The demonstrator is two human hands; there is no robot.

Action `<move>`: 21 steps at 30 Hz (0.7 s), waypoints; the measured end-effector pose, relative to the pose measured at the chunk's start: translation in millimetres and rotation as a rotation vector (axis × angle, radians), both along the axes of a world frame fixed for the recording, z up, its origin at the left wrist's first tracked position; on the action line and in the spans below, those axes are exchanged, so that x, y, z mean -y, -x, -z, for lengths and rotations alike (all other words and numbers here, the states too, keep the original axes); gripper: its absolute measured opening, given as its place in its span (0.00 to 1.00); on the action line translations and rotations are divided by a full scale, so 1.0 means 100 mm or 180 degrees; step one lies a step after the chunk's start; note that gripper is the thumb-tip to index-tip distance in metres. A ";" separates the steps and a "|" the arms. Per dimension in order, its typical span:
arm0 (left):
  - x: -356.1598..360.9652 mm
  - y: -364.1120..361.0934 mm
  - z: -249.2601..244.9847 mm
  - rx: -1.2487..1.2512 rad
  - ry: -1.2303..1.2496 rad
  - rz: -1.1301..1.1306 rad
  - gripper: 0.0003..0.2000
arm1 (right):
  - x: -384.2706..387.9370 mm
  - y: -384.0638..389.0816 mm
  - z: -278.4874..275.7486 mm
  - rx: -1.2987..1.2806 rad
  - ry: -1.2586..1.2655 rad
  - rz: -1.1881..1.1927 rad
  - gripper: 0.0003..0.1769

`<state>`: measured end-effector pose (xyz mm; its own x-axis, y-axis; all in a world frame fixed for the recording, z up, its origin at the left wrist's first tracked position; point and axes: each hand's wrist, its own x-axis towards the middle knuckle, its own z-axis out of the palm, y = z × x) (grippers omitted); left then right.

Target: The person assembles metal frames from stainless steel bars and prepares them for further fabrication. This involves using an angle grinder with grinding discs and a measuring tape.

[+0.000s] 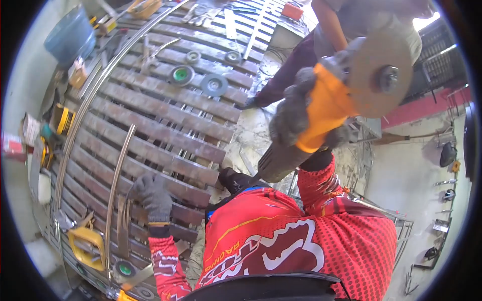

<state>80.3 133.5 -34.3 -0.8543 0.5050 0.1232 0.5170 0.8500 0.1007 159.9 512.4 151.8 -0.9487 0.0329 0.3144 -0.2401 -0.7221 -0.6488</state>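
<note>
My right hand [289,113], in a dark grey glove, is wrapped round an orange and black angle grinder [329,108]. The grinder is raised close before the camera, its large round disc [379,75] toward the upper right. Lower on the left, my left hand [154,198], in a grey glove, lies over the slatted metal table [170,135] with its fingers reaching left. Right by those fingertips is a flat metal piece [123,228]. A long shiny metal tube [119,173] runs just beyond it.
Another person [296,67] stands at the upper right, behind the grinder. Grinding discs [214,85], gloves [201,15] and hand tools lie on the table. A yellow-framed tool [86,246] sits at its near left. A blue bucket [71,35] stands at the far left.
</note>
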 end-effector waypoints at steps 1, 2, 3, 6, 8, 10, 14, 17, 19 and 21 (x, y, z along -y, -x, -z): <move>0.00 0.00 -0.06 -0.0081 0.0006 0.0019 0.12 | -0.11 0.04 0.01 0.0094 0.0031 -0.0005 0.46; 0.02 -0.04 -0.25 -0.0026 0.0070 0.0044 0.12 | -0.22 0.09 0.00 0.0190 0.0092 0.0010 0.46; 0.07 -0.02 -0.34 0.0203 0.0241 0.0085 0.11 | -0.28 0.10 0.02 0.0210 0.0083 0.0016 0.46; 0.02 -0.04 -0.39 0.0428 0.0386 0.0077 0.10 | -0.58 0.17 0.06 0.0352 0.0124 0.0086 0.46; 0.02 -0.07 -0.44 0.0427 0.0359 0.0073 0.10 | -0.73 0.15 0.07 0.0454 0.0125 0.0145 0.46; -0.04 -0.17 -0.72 0.1076 -0.0141 -0.0412 0.09 | -0.85 0.14 0.03 0.0609 0.0126 0.0218 0.47; -0.30 -0.25 -1.07 0.0916 -0.1612 -0.0927 0.07 | -0.97 0.09 0.26 0.0750 -0.0048 0.0440 0.43; -0.44 -0.21 -1.50 0.0967 -0.1791 -0.0399 0.07 | -0.95 -0.05 0.21 0.1295 -0.0683 0.0505 0.40; -0.49 -0.12 -1.60 0.0830 -0.2588 -0.0223 0.07 | -0.89 -0.08 0.29 0.1431 -0.0851 0.0157 0.39; -0.45 0.00 -1.65 0.0738 -0.3179 -0.0215 0.04 | -0.78 -0.06 0.30 0.1273 -0.1154 0.0376 0.35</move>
<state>80.1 179.0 130.2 -0.9334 0.2124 0.2892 0.3490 0.3502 0.8692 165.9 590.1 121.6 -0.9930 0.1029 -0.0586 0.0102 -0.4184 -0.9082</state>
